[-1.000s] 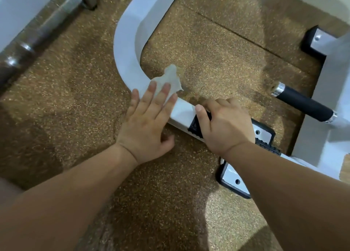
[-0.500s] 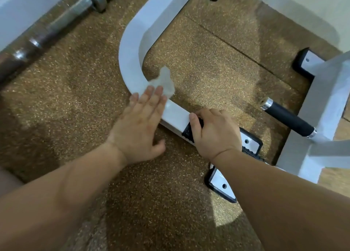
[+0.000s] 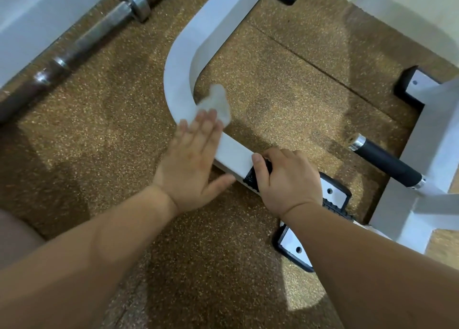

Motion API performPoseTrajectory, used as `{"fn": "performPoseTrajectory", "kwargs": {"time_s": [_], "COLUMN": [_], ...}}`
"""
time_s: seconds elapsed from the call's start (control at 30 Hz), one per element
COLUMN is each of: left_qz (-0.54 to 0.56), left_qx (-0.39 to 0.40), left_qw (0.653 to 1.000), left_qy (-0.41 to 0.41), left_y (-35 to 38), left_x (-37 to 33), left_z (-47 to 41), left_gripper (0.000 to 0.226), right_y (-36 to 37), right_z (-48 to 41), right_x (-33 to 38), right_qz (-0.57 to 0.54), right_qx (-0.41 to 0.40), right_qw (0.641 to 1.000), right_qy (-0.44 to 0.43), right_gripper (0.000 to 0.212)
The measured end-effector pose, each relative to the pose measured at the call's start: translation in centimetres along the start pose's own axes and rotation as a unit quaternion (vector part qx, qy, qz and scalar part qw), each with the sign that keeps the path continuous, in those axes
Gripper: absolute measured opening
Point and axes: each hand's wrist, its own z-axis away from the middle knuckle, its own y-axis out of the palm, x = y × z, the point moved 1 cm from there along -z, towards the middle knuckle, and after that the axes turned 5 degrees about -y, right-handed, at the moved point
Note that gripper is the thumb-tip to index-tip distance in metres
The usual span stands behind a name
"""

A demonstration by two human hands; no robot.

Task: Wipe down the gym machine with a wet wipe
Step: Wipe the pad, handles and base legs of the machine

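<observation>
While the left hand lies flat, fingers spread, pressing the wipe onto the frame bend, the right hand clamps the bar's end at four o'clock. The wiping looks midway: the run toward twelve o'clock and the upright at three o'clock seem left.

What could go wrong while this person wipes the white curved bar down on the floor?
The wet wipe sits only under the left hand's flat fingers, with much of it hanging off the bar's inner edge, so it may slip out or drag on the speckled floor and pick up grit. The right hand rests near the bolted foot plate, where it could scrape.
</observation>
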Motion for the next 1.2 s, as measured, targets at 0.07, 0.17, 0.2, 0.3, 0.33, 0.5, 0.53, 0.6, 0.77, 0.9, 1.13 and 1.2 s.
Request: {"fn": "performPoseTrajectory", "kwargs": {"time_s": [0.07,0.17,0.2,0.3,0.33,0.5,0.53,0.6,0.77,0.9,1.13,1.2], "left_qz": [0.001,-0.01,-0.019,-0.025,-0.023,-0.005,0.006,0.023,-0.007,-0.013,-0.039,-0.037], "left_qx": [0.016,0.003,0.001,0.003,0.009,0.019,0.03,0.053,0.092,0.112,0.123,0.129], "left_qw": [0.998,0.994,0.995,1.0,0.999,0.998,0.997,0.993,0.989,0.984,0.978,0.977], "left_qy": [0.065,0.105,0.1,0.006,-0.023,-0.059,-0.07,-0.1,-0.116,-0.137,-0.164,-0.167], "left_y": [1.3,1.8,1.6,-0.2,-0.6,-0.9,-1.2,-2.0,-3.1,-3.8,-5.3,-5.7], "left_x": [-2.1,-2.1,-1.4,1.4,2.1,2.3,2.4,3.0,4.9,6.5,8.4,8.1], "left_z": [1.8,2.4,1.8,-0.7,-1.4,-2.0,-2.2,-3.2,-6.3,-9.1,-16.3,-17.2], "left_gripper": [0.094,0.089,0.089,0.092,0.094,0.098,0.101,0.107,0.12,0.126,0.118,0.12], "right_y": [0.0,0.0,0.0,-0.6,-0.9,-2.2,-2.2,-1.2,1.0,0.8,1.2,1.3], "right_z": [0.1,0.2,0.1,0.2,0.3,-8.2,-10.5,-13.8,-14.7,-15.0,-15.1,-15.0], "right_x": [-0.1,0.0,0.1,0.2,0.1,-0.1,0.2,0.8,1.7,1.7,1.5,1.4], "right_qz": [0.0,0.0,0.0,-0.021,-0.046,-0.135,-0.12,-0.092,-0.046,-0.048,-0.038,-0.043], "right_qx": [-0.002,0.001,0.004,0.025,0.044,0.135,0.172,0.23,0.249,0.264,0.274,0.275], "right_qw": [1.0,1.0,1.0,0.999,0.998,0.978,0.973,0.962,0.96,0.954,0.953,0.953], "right_qy": [-0.002,0.001,0.001,0.0,0.007,0.088,0.1,0.113,0.122,0.131,0.124,0.117], "right_gripper": [0.074,0.074,0.074,0.08,0.081,0.083,0.096,0.127,0.157,0.16,0.159,0.159]}}
